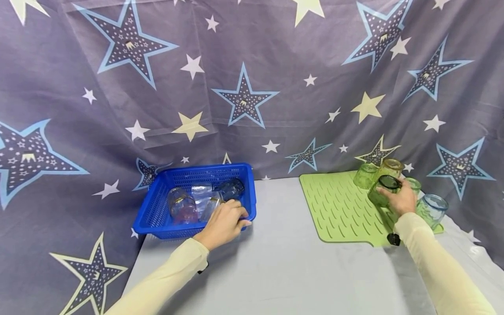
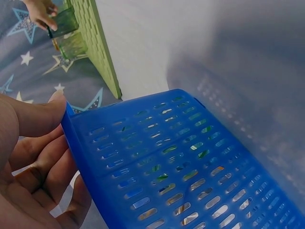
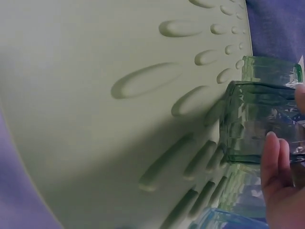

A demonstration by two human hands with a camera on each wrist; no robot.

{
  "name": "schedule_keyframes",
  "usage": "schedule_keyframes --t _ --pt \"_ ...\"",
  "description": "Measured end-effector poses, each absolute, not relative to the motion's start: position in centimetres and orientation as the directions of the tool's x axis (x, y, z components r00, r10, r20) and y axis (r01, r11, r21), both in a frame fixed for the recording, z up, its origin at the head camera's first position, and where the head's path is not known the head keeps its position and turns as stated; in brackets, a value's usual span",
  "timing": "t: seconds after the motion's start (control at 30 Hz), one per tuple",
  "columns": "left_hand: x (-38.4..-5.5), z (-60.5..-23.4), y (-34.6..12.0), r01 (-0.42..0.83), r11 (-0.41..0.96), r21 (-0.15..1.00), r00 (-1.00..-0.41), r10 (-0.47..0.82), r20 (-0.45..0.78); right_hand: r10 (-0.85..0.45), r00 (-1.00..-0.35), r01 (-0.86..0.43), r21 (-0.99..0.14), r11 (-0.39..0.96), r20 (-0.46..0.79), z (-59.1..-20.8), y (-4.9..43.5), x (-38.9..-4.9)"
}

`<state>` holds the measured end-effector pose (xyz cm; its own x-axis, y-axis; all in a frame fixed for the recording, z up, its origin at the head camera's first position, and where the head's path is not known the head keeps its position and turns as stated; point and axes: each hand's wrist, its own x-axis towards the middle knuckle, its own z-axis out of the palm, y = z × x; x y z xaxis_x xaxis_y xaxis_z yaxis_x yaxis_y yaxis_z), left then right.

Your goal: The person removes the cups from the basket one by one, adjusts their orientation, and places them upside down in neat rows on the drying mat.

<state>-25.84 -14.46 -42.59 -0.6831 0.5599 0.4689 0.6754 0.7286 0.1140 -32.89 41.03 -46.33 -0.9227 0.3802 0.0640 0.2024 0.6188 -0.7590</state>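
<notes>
My left hand (image 1: 225,224) grips the right front corner of a blue plastic basket (image 1: 167,232). In the left wrist view, its thumb lies over the rim and the fingers curl below, outside the slotted wall (image 2: 128,152). Over at the right, my right hand (image 1: 402,200) holds a dark green glass tumbler (image 1: 377,197) upright, close over a light green drying mat (image 1: 340,212). Thumb and fingers are on opposite sides of that tumbler (image 3: 252,126) in the right wrist view. Around it stand a green glass (image 1: 365,176), an amber glass (image 1: 392,166), a pale green glass (image 1: 414,184) and a blue glass (image 1: 431,211).
Inside the basket lie several glasses, among them a pink-tinted one (image 1: 185,214), a clear one (image 1: 202,189) and a dark one (image 1: 232,189). A white table (image 1: 279,262) runs between basket and mat. Star-patterned cloth (image 1: 252,144) hangs behind.
</notes>
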Motion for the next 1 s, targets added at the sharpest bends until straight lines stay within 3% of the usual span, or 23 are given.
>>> schedule_keyframes --t 0.47,1.0 --pt "-25.7 -42.5 -14.1 0.663 0.741 0.103 -0.692 0.555 0.462 0.303 -0.951 0.189 -0.648 0.737 0.067 -46.2 42.4 -32.2" --pt "-25.7 -42.4 -14.5 0.645 0.755 0.118 -0.718 0.545 0.432 0.368 -0.899 0.114 -0.685 0.72 0.237 -45.6 40.6 -32.4"
